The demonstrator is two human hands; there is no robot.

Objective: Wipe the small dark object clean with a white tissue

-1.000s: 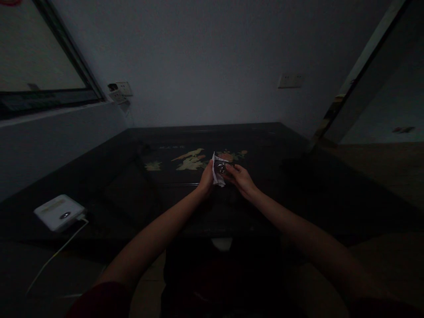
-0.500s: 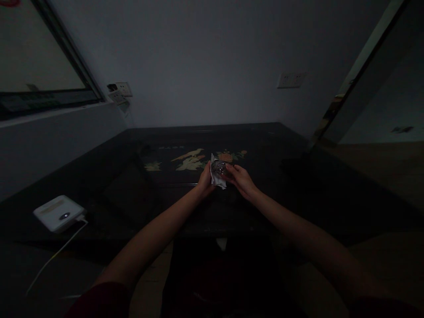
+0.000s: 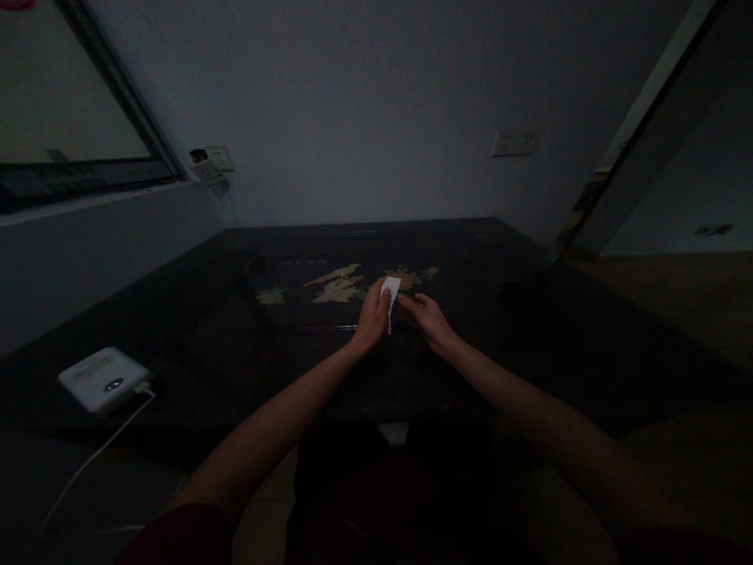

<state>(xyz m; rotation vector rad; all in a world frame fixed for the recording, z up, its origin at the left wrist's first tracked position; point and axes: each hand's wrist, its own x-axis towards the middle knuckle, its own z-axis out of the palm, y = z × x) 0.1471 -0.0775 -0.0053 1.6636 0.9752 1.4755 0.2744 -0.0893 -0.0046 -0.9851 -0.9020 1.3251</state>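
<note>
My left hand is closed on a white tissue, its thumb lying over the near face. The tissue stands folded between the two hands, one edge hanging down. Close beside it on the right, my right hand has its fingers curled around a small dark, glassy object. Most of that object is hidden by the fingers, the tissue and the dim light, so its exact kind does not show. Both hands are above the black tabletop, in front of a painted bird and flowers.
A white box-shaped device with a white cable sits at the table's left. Wall sockets are behind the table, with more sockets near the window. A door frame stands to the right.
The tissue, earlier spread behind and under the glassy object, is now folded up in front of my left hand. My left thumb has come over it, and the object is now less visible.
</note>
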